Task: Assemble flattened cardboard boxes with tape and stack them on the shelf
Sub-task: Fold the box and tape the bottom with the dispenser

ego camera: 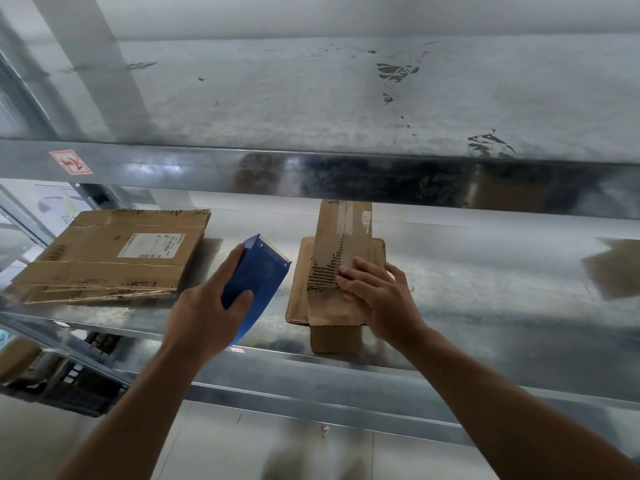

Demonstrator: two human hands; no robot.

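Head view: L hand (204, 306) wraps fingers + thumb round a blue tape dispenser (258, 271), held just above the steel shelf (485, 271) near its front edge. R hand (381, 299) has its fingers bent over a small cardboard box (332, 244), gripping it at mid-shelf. The box's near end reaches the front edge and the top layer is torn, w/ the corrugation exposed. A stack of flattened boxes (110, 258) lies toward the shelf's left end, well apart.

Risks: the box prob. tips off the front edge if the R grip loosens. Tape likely bonds poorly on the torn patch. The dispenser's toothed blade is close to the R fingers (346, 275), so a fast swipe could nick them.
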